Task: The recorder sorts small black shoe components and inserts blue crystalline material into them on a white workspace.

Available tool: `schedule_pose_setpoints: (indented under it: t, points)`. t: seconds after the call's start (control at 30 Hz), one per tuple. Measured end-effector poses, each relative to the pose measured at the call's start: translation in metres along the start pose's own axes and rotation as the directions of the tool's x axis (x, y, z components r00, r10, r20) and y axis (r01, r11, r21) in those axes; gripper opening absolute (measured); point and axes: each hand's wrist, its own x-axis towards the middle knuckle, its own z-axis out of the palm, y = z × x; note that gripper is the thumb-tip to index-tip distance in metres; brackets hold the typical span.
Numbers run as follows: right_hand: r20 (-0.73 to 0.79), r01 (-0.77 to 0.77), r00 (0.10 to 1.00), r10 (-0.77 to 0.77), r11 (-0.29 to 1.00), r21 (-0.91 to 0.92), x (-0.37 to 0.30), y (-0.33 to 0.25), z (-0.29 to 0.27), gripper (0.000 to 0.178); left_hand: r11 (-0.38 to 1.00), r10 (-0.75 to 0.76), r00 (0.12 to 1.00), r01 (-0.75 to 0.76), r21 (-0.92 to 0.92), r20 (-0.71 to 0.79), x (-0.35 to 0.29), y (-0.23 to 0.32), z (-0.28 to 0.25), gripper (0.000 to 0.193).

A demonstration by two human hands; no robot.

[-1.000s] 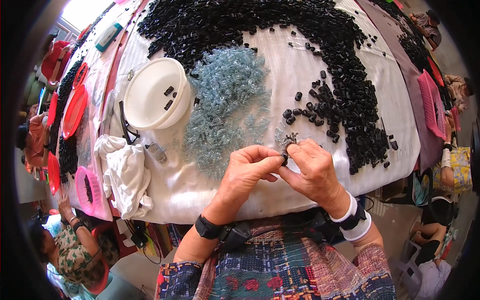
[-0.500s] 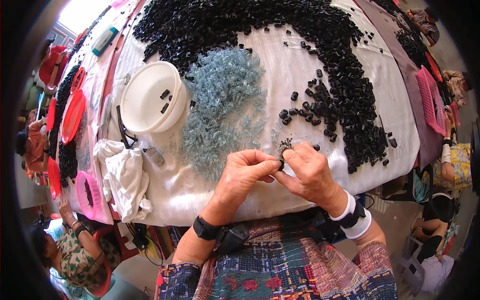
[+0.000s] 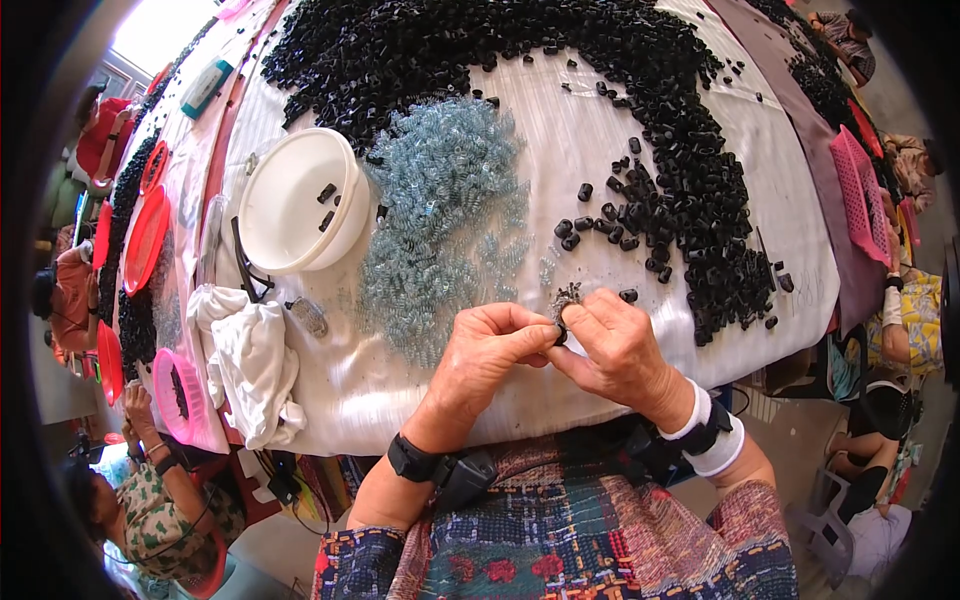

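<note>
Both my hands meet low over the near side of the white-covered table. My left hand (image 3: 492, 350) pinches a small black plastic piece (image 3: 559, 335) between thumb and finger. Closed against the same piece is my right hand (image 3: 618, 345), its thumb and fingers touching it from the other side. Just beyond the right fingertips lies a little heap of tiny dark parts (image 3: 567, 294). Left of and beyond my hands spreads a pile of bluish metal springs (image 3: 440, 190). Loose black plastic pieces (image 3: 625, 215) lie beyond the right hand. The fingers partly hide the held piece.
A white bowl (image 3: 290, 170) with a few black pieces stands left of the springs. A crumpled white cloth (image 3: 250, 365) lies near it. A mass of black pieces (image 3: 400, 50) curves around the table's far side. Pink basket (image 3: 858, 190) at right; other people sit at both sides.
My hands stay together on the black piece with only slight finger movement. A person's hands at the lower left have drawn back a little from the pink tray.
</note>
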Motion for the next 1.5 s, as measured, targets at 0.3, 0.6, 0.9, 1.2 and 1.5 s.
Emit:
schedule_pose_setpoints:
  t: [0.3,0.6,0.9,1.2,1.5]
  points:
    - [-0.048,-0.055,0.997,0.053,0.998,-0.037,0.006,-0.005,-0.002,0.027,0.995,0.095,0.995,-0.095,-0.037,-0.008,0.003,0.000,0.005,0.012]
    - [0.075,-0.337,0.938,0.338,0.842,0.422,0.005,-0.005,-0.013,0.014,0.992,0.106,0.994,-0.105,-0.073,0.001,0.000,0.004,0.004,0.011]
    - [0.097,-0.399,0.854,0.511,0.524,0.752,0.000,-0.003,0.002,0.013,0.990,0.136,0.991,-0.135,-0.039,0.012,-0.002,0.003,0.006,0.012]
    - [0.019,-0.385,0.886,0.462,0.715,0.584,0.002,0.000,0.001,0.013,0.998,0.040,0.998,-0.042,-0.041,-0.048,-0.003,0.000,0.008,0.015]
    - [-0.154,-0.149,0.969,0.192,0.956,0.252,0.001,-0.001,0.001,0.017,0.998,0.061,0.992,-0.063,-0.016,-0.106,-0.005,0.000,0.010,0.017]
